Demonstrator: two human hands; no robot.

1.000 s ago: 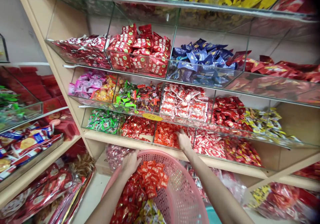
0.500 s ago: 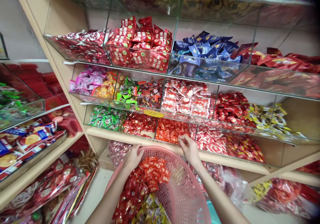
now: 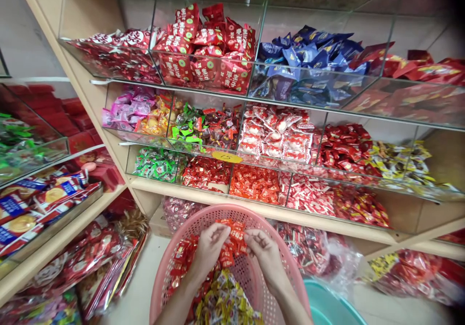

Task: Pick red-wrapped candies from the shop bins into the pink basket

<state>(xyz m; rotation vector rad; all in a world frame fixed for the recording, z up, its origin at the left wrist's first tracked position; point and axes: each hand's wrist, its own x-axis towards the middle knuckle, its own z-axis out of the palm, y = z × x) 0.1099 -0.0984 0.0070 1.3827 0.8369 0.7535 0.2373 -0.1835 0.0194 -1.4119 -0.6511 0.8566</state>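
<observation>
Orange-red candies (image 3: 237, 232): small shiny wrapped pieces with pale marks, heaped inside the pink perforated basket (image 3: 167, 257), beyond the yellow-wrapped candies (image 3: 228, 300).
Place by my hands: the orange-red candies lie between my two hands, just at the fingertips.
Left hand (image 3: 209, 247): fingers half bent, thumb near them; I cannot tell if it pinches a candy.
Right hand (image 3: 266, 253): fingers loosely curled toward the candies; whether it pinches one, I also cannot tell.

basket (image 3: 236, 212) before the shelving (image 3: 87, 107), wrapped candies (image 3: 218, 301) inside it. tub (image 3: 323, 301) at the basket's right; bagged sweets (image 3: 305, 247) behind the tub, below the lowest shelf (image 3: 327, 223).
</observation>
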